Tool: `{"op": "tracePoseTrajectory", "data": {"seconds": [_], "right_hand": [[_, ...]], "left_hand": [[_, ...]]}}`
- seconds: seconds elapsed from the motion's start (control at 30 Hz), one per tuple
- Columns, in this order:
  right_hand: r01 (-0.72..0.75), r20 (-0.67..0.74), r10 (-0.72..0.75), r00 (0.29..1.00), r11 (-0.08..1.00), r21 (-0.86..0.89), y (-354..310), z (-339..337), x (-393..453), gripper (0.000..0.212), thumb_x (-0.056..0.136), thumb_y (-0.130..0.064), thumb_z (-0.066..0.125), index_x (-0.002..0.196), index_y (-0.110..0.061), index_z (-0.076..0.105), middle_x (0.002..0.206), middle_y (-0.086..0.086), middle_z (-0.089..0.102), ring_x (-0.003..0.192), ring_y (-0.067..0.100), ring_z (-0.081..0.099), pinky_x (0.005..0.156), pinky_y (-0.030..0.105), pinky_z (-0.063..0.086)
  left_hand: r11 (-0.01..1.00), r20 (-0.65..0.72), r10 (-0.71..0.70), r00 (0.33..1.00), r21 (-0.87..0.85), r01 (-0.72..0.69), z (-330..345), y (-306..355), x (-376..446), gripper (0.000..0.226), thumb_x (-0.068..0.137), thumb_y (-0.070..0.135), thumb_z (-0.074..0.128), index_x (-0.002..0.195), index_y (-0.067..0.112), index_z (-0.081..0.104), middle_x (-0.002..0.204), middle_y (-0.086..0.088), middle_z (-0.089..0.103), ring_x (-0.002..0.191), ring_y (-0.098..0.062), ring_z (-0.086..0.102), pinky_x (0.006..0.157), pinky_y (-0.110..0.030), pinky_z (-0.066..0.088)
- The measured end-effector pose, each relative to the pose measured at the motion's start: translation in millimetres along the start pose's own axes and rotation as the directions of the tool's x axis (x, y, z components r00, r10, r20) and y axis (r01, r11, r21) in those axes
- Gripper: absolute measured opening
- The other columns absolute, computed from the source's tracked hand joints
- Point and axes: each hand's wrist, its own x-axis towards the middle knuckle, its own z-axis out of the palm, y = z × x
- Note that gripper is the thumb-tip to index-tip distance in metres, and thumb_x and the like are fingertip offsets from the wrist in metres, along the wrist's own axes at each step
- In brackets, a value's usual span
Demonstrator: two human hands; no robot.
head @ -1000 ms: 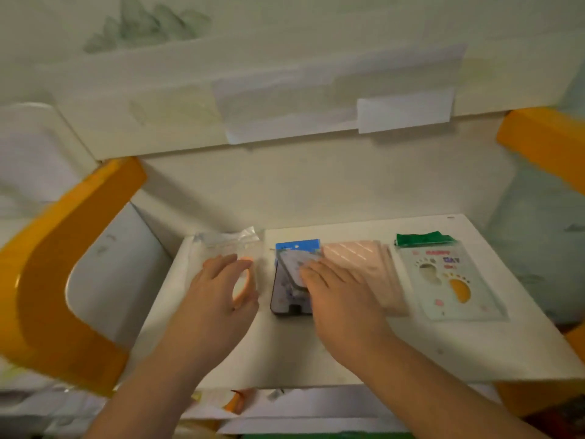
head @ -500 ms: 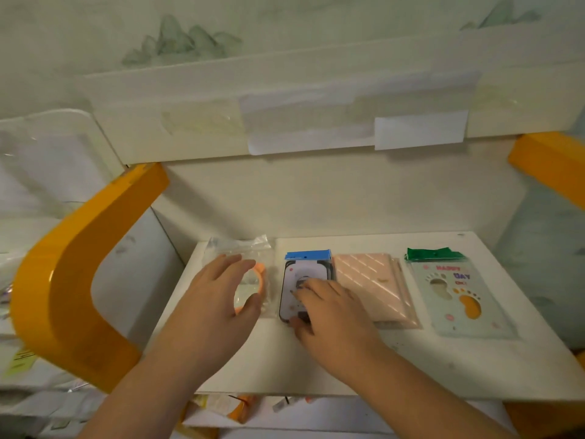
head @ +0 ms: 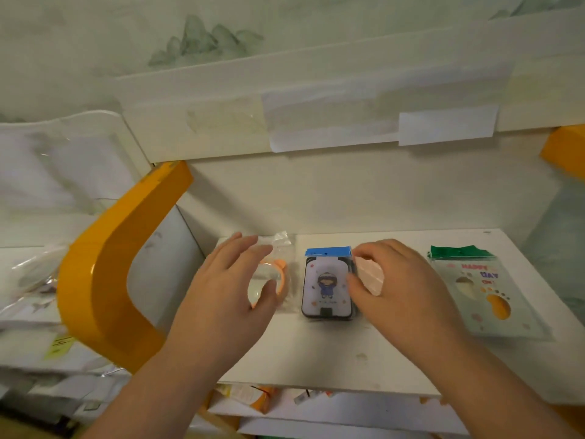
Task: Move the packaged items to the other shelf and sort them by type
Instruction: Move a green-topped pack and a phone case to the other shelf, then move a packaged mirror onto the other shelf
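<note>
Four packaged items lie in a row on the white shelf (head: 316,353). At the left is a clear bag with an orange ring (head: 281,271); my left hand (head: 228,293) rests on it with fingers spread and fairly straight. Beside it lies a blue-topped phone case pack (head: 327,288) with a cartoon figure, uncovered. My right hand (head: 402,289) covers most of the pink packet (head: 368,275), fingers curled over its far edge and thumb at its left edge. Farthest right lies a green-topped card packet (head: 474,289).
An orange curved bracket (head: 104,280) stands at the shelf's left end, and another orange bracket (head: 566,150) shows at the upper right. The upper shelf board (head: 316,99) with taped papers overhangs. Clear plastic bags (head: 31,274) lie to the left. More packets (head: 250,397) sit below the shelf.
My right hand moved right, off the phone case pack onto the pink packet, and its fingers curled. My left hand stayed on the clear bag. The camera moved closer.
</note>
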Motion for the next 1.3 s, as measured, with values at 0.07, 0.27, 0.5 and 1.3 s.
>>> {"op": "tracePoseTrajectory", "data": {"seconds": [0.07, 0.27, 0.5, 1.3], "right_hand": [[0.028, -0.002, -0.028, 1.000, 0.999, 0.016, -17, 4, 4, 0.033, 0.086, -0.039, 0.064, 0.118, -0.032, 0.061, 0.110, -0.019, 0.055, 0.103, 0.006, 0.052, 0.085, 0.017, 0.035], [0.214, -0.015, -0.214, 0.977, 0.976, 0.033, -109, 22, -6, 0.032, 0.083, -0.044, 0.063, 0.114, -0.035, 0.061, 0.110, -0.019, 0.056, 0.103, 0.007, 0.053, 0.086, 0.027, 0.045], [0.289, 0.073, -0.295, 0.953, 0.954, 0.083, -234, 84, -27, 0.040, 0.082, -0.051, 0.063, 0.121, -0.042, 0.055, 0.110, -0.026, 0.050, 0.102, -0.004, 0.049, 0.085, 0.016, 0.044], [0.315, 0.240, -0.327, 0.914, 0.945, 0.087, -415, 269, -54, 0.038, 0.085, -0.051, 0.062, 0.122, -0.044, 0.054, 0.111, -0.031, 0.049, 0.102, -0.007, 0.045, 0.088, 0.014, 0.040]], "left_hand": [[1.000, -0.079, 0.000, 0.997, 0.031, 0.002, -17, -10, -11, 0.044, 0.091, 0.036, 0.061, 0.134, 0.027, 0.059, 0.146, 0.009, 0.051, 0.142, -0.013, 0.036, 0.111, -0.027, 0.027], [0.997, -0.323, -0.063, 0.944, 0.026, 0.076, -80, -76, -54, 0.048, 0.083, 0.040, 0.055, 0.124, 0.018, 0.065, 0.137, -0.002, 0.057, 0.127, -0.026, 0.051, 0.106, -0.047, 0.042], [0.941, -0.225, -0.324, 0.919, 0.029, 0.338, -136, -192, -132, 0.056, 0.086, 0.043, 0.062, 0.140, 0.028, 0.053, 0.148, 0.005, 0.046, 0.139, -0.021, 0.038, 0.111, -0.049, 0.040], [0.857, -0.034, -0.515, 0.857, -0.057, 0.513, -188, -430, -229, 0.058, 0.093, 0.053, 0.052, 0.147, 0.041, 0.036, 0.150, 0.021, 0.032, 0.140, -0.002, 0.026, 0.113, -0.032, 0.037]]}}
